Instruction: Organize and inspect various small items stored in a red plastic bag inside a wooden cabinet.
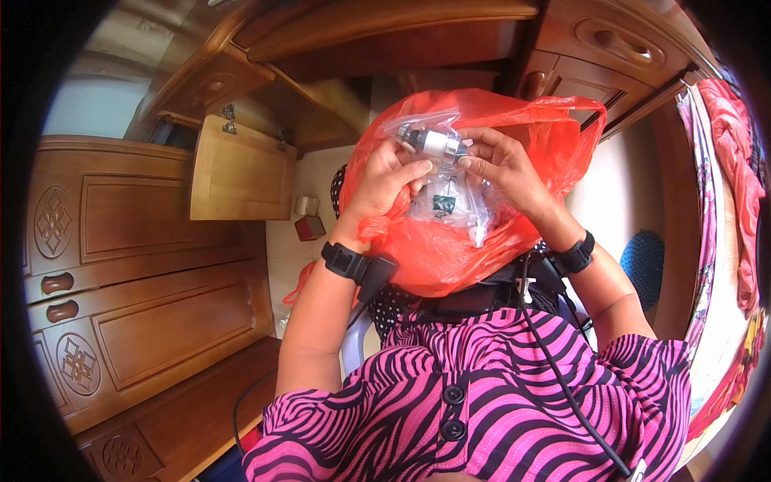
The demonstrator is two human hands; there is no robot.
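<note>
Between my two hands, over my lap, is a small metal cylindrical fitting (434,145), silvery white with dark ends. Clear plastic lies around it, and I cannot tell whether the fitting is inside. My left hand (385,181) grips its left end between thumb and fingers. At the other end, the thumb and fingers of my right hand (502,165) pinch it. Below hangs a clear zip bag (444,201) with a small dark green mark. An open red plastic bag (426,257) spreads beneath and behind both hands, across my lap.
Brown wooden cabinets (169,209) line the left side, and one pale cabinet door (243,173) stands open. On the floor near it is a small red box (309,227). A blue textured object (642,261) lies to the right, beside hanging patterned cloth (707,185). A black cable (562,377) runs down my front.
</note>
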